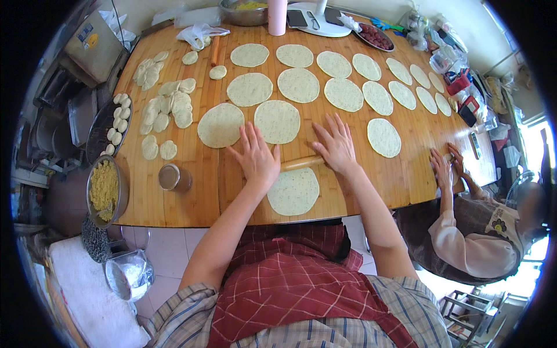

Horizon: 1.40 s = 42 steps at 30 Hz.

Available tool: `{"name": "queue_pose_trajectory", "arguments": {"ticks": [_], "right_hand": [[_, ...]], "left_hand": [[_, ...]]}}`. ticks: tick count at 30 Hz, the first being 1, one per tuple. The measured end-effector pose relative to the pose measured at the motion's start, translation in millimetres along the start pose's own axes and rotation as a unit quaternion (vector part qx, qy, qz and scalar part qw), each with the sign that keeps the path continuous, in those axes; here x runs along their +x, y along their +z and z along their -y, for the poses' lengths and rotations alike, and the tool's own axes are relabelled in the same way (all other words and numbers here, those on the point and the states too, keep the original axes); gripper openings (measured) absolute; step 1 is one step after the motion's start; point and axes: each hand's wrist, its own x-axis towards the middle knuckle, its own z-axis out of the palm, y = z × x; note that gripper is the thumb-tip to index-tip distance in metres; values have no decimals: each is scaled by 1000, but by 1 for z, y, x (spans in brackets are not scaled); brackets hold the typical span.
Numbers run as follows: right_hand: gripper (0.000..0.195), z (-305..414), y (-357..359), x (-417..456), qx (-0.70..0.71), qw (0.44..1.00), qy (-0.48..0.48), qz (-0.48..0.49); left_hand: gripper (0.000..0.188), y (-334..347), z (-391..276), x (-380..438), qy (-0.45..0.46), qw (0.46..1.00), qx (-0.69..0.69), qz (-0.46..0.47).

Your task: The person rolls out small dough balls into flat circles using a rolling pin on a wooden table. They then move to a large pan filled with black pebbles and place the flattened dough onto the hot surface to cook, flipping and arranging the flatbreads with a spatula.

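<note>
A wooden rolling pin (302, 163) lies crosswise in front of me, along the far edge of a flat round of speckled dough (293, 192). My left hand (256, 161) rests on the pin's left end and covers it, fingers spread and pointing away. Over the right end lies my right hand (337, 145), its fingers also stretched apart. Just beyond my left fingertips are two rolled rounds, one on the left (221, 125) and one on the right (277, 122); the fingertips overlap the left one's edge. Another round (384, 138) lies right of my right hand.
Several more rounds (298, 85) cover the wooden table (191, 209). Small dough pieces (169, 104), a lidded jar (169, 177) and a bowl of yellow filling (103, 187) are on the left. At the right, a co-worker's hands (443, 167) are over the table.
</note>
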Motion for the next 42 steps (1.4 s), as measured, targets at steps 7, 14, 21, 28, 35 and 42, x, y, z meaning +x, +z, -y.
{"name": "queue_pose_trajectory", "arguments": {"ticks": [7,14,21,28,35,42], "right_hand": [[58,-2,-20,-66,43,994,-13,103],[66,58,-39,-166,119,990,48,56],[38,84,-15,-168,169,969,167,-75],[41,33,5,-85,79,979,145,-123],[55,79,-16,-156,73,995,44,-47],[61,73,-25,-162,87,993,81,5]], "left_hand": [[69,-4,-6,-42,147,987,-54,37],[66,-36,24,-117,245,933,-239,109],[61,-22,23,-64,260,956,-117,70],[59,10,3,53,264,962,-47,48],[68,-35,52,-76,289,943,-121,115],[74,-33,22,-113,246,952,-145,110]]}}
